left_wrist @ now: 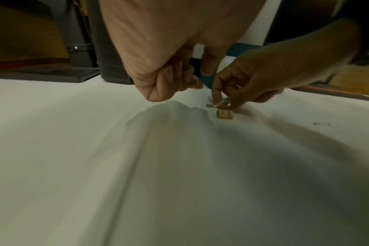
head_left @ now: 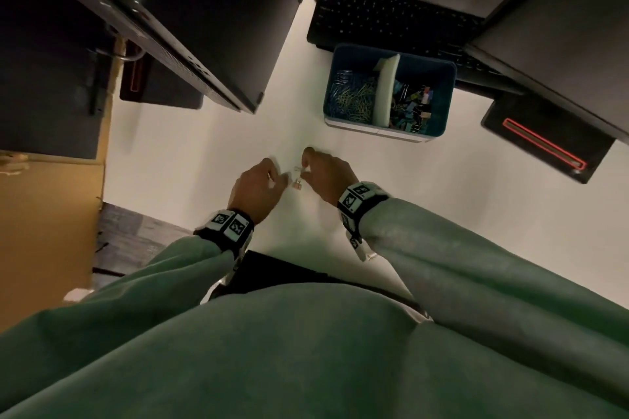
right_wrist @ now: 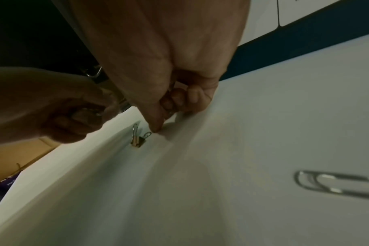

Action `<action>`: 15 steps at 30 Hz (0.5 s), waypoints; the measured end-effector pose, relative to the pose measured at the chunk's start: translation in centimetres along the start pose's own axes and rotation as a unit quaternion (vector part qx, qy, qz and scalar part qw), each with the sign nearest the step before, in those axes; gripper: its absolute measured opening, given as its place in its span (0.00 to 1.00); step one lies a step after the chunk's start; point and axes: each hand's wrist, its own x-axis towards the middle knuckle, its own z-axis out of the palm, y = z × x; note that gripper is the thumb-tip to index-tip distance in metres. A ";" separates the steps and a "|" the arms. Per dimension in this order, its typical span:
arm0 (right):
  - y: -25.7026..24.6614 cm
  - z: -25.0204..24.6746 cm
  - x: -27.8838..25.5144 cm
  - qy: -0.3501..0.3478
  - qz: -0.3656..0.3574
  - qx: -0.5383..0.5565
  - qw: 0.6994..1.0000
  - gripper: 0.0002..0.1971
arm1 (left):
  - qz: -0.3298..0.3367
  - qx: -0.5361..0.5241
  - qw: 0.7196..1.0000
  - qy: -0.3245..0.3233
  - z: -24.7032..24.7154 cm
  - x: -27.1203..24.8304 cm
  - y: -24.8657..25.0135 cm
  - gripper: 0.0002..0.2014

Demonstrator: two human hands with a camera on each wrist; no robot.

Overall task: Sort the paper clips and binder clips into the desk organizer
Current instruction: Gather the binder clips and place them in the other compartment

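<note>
We see small pinkish binder clip [head_left: 297, 184] on white desk [head_left: 442, 201], silver wire handles up. Right hand [head_left: 326, 173] pinches one handle; left hand [head_left: 257, 185] curled, contents unclear.

Small gold binder clip [head_left: 297, 184] sat on the white desk, wire handles up – near the front edge. Blue desk organizer [head_left: 439, 119] stood farther back: paper clips [head_left: 352, 97] in left compartment, binder clips [head_left: 413, 105] in right – white divider btwn.

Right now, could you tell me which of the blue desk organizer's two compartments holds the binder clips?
The right compartment of the blue desk organizer, beyond the white divider: it holds chunky multicoloured binder clips, whereas the left holds thin wire paper clips.
</note>
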 end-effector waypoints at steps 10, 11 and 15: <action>4.2 -5.0 -5.2 0.044 0.086 0.229 0.969 0.07 | 0.047 0.039 0.998 -0.034 3.6 0.1 3.0 0.12; 5.1 -6.3 -5.8 0.073 0.108 0.267 0.955 0.06 | 0.060 0.016 0.998 -0.030 3.6 0.0 3.9 0.13; 8.0 -12.5 -6.8 0.220 0.142 0.284 0.922 0.03 | 0.157 -0.094 0.983 0.015 2.4 0.4 10.9 0.11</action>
